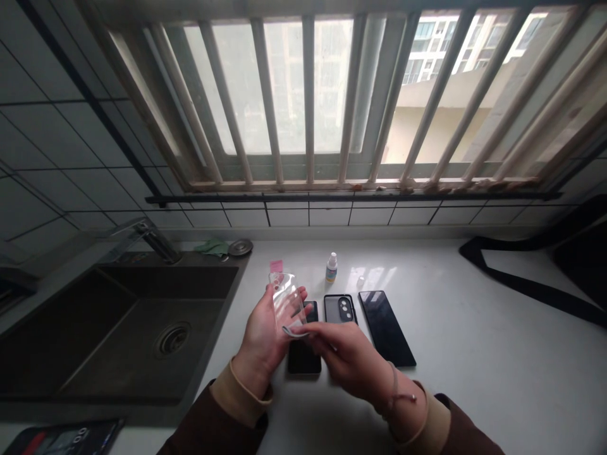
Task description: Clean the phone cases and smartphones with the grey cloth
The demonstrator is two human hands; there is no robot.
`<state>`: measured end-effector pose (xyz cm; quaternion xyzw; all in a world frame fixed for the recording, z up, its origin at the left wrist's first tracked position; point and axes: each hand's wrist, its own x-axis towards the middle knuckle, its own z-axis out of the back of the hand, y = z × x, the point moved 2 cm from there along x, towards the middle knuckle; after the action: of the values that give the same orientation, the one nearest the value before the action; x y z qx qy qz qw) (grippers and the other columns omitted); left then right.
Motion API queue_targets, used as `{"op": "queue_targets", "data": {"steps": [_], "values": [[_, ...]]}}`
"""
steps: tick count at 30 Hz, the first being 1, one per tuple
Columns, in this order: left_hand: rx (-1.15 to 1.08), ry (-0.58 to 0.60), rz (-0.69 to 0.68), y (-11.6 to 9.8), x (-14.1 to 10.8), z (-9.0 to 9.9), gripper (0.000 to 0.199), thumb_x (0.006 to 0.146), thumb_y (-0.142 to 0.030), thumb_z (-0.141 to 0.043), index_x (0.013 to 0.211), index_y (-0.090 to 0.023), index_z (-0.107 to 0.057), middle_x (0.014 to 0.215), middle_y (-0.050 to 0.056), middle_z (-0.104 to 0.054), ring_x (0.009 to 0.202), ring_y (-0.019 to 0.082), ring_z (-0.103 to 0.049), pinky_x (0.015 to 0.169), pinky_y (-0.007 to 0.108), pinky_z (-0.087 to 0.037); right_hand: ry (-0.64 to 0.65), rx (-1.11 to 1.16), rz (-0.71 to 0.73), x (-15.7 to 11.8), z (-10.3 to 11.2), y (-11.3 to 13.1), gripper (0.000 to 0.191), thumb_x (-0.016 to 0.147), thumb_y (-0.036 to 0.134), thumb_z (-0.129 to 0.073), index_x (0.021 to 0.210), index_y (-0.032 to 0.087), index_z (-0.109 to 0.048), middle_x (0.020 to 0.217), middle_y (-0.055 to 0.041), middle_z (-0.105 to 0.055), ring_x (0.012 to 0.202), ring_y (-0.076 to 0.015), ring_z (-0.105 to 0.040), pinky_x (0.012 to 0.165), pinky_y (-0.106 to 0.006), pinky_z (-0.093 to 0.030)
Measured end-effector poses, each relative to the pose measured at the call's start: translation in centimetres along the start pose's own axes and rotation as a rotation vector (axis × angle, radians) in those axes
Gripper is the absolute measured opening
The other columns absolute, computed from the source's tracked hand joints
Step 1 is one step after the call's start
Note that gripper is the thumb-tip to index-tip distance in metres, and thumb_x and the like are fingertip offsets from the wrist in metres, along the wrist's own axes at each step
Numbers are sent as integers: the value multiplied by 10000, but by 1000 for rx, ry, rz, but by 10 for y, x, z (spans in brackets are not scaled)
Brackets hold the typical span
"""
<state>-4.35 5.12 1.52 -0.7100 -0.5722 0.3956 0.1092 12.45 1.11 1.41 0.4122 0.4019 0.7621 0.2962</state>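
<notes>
My left hand (260, 330) holds a clear phone case (286, 296) tilted up, with the thumb along its left edge and the fingers behind and at its right side. My right hand (348, 355) pinches a small folded greyish cloth (294, 329) against the lower end of the case. Beneath both hands lies a dark phone (304, 361), partly covered by them. A black phone case (337, 308) with camera cut-outs lies just beyond my right hand. To its right is a larger dark slab, like a big phone or small tablet (386, 328).
A small white spray bottle (331, 269) stands behind the cases, near a clear cap (361, 281). A pink slip (275, 266) lies left of it. On the left is a dark sink (118, 328) with a tap (159, 240). A black strap (526, 275) lies at right.
</notes>
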Motion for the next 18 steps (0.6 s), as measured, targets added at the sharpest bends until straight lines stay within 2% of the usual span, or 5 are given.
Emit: {"op": "queue_targets", "data": {"steps": [5, 8, 11, 15, 18], "values": [[61, 270, 177, 6, -10, -7, 569, 1074, -521, -492, 1520, -167, -477, 1286, 240, -715, 1097, 315, -761, 923, 459, -624, -627, 588, -369, 4, 16, -33, 376, 1037, 513, -629, 1244, 222, -747, 1175, -98, -811, 1046, -259, -784, 854, -377, -654], [128, 304, 220, 11, -15, -8, 659, 1055, -570, -517, 1590, -203, -406, 1322, 265, -703, 1157, 345, -744, 982, 525, -592, -845, 603, -422, 3, 26, -42, 418, 1020, 536, -644, 1291, 225, -709, 1221, -103, -798, 1057, -259, -779, 861, -377, -655], [162, 346, 276, 13, -19, -9, 664, 1058, -554, -523, 1603, -191, -415, 1309, 273, -710, 1140, 348, -752, 977, 518, -591, -761, 283, -353, 1, 30, -38, 398, 1068, 463, -578, 1383, 240, -677, 1305, -112, -772, 1180, -281, -750, 1015, -447, -620], [119, 369, 315, 15, -19, -10, 505, 1084, -415, -526, 1509, -143, -545, 1292, 238, -730, 1073, 301, -773, 955, 444, -611, -363, -280, -68, 2, 20, -31, 441, 1051, 154, -505, 1456, 240, -657, 1463, -108, -693, 1391, -291, -639, 1187, -501, -525], [45, 294, 291, 18, -11, -8, 373, 1086, -325, -526, 1330, -76, -661, 1244, 216, -753, 995, 263, -782, 942, 406, -622, -149, -476, 145, 3, 11, -31, 550, 1002, 23, -441, 1489, 202, -622, 1534, -111, -634, 1476, -267, -555, 1250, -506, -467]]}}
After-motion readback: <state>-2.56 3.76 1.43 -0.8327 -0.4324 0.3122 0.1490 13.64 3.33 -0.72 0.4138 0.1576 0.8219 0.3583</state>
